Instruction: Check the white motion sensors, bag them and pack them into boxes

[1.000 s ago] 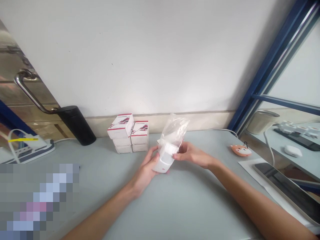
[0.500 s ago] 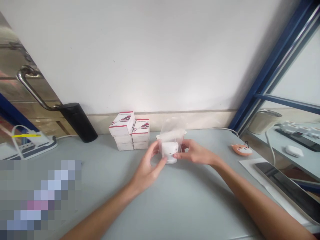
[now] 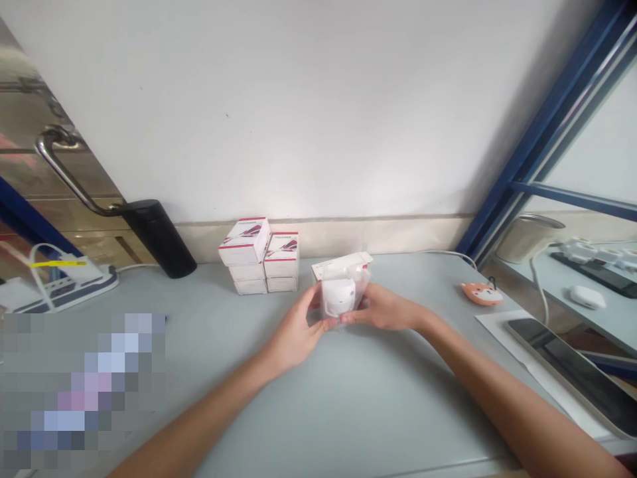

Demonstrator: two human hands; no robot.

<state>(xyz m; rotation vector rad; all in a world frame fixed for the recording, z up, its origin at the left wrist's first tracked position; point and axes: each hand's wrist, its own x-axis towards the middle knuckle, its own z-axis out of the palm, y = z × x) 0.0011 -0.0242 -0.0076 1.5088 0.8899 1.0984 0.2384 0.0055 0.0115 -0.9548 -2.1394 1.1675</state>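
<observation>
A small rounded white plastic device (image 3: 339, 292) sits inside a clear plastic bag (image 3: 361, 277) in the middle of the table. My left hand (image 3: 300, 332) grips it from the left, thumb at the lower front edge and fingers around the side. From the right, my right hand (image 3: 391, 308) closes on the bag, its thumb also low at the front. Both thumbs nearly meet under the device. Just behind it lies a white carton (image 3: 355, 259) with a bit of red, partly hidden by the bag and hands.
Left of my hands stand stacked white-and-red boxes (image 3: 246, 240). A black cylinder (image 3: 160, 239) and a power strip (image 3: 74, 295) are farther left. On the right are an orange animal-face case (image 3: 482, 293) and a phone (image 3: 562, 372) on white paper. A blurred patch covers the lower left.
The upper part of the bag, standing tall before, is now folded down behind the device. More of the carton shows behind it. Both thumbs have shifted together along the device's lower front.
</observation>
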